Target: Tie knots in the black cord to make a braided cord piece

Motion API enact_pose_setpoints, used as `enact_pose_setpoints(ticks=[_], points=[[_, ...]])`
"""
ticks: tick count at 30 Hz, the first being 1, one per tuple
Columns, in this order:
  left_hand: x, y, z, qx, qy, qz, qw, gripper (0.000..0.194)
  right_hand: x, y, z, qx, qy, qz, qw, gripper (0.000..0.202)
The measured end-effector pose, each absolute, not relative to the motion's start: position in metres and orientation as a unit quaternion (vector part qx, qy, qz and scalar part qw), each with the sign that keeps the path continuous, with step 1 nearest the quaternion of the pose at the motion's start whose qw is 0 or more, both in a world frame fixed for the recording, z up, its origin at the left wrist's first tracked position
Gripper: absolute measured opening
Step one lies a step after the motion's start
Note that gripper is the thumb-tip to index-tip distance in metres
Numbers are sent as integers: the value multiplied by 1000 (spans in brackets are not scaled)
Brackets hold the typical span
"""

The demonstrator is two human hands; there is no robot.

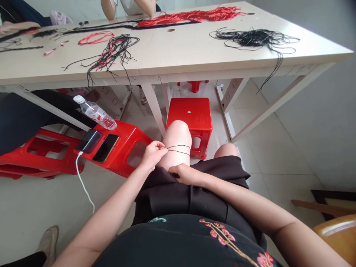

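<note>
A thin black cord (179,145) loops round my bare knee, with two strands lying across the skin. My left hand (154,154) pinches the cord at the left side of the knee, thumb and forefinger together. Just below, my right hand (183,174) rests at the hem of the dark skirt (172,196), its fingers curled; whatever its fingertips hold is hidden. On the table (178,55) ahead lie a tangle of black and red cords (111,52), a black cord bundle (256,39) and a long red cord bundle (191,15).
A red stool (189,111) stands beyond my knee. Another red stool (125,137) at left carries a water bottle (97,113), a phone (106,148) and a black box (89,141) with a white cable. People sit across the table and at left.
</note>
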State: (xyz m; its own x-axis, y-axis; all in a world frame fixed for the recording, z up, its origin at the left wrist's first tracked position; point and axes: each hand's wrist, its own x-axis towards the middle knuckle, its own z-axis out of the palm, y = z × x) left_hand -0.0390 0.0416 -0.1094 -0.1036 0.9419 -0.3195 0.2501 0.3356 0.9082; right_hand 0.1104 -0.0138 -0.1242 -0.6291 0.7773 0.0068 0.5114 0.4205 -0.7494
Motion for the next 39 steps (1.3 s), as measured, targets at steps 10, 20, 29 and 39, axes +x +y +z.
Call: enact_pose_setpoints(ticks=[10, 20, 29, 39], points=[[-36, 51, -114, 418, 638, 394, 513, 26, 87, 26, -153, -606, -754, 138, 212, 72], [-30, 78, -122, 407, 614, 434, 518, 31, 84, 68, -141, -698, -661, 147, 233, 62], [-23, 98, -128, 392, 612, 475, 496, 32, 85, 97, -126, -722, -641, 137, 221, 55], [-20, 108, -129, 382, 622, 483, 483, 34, 86, 112, -123, -736, -622, 158, 216, 50]])
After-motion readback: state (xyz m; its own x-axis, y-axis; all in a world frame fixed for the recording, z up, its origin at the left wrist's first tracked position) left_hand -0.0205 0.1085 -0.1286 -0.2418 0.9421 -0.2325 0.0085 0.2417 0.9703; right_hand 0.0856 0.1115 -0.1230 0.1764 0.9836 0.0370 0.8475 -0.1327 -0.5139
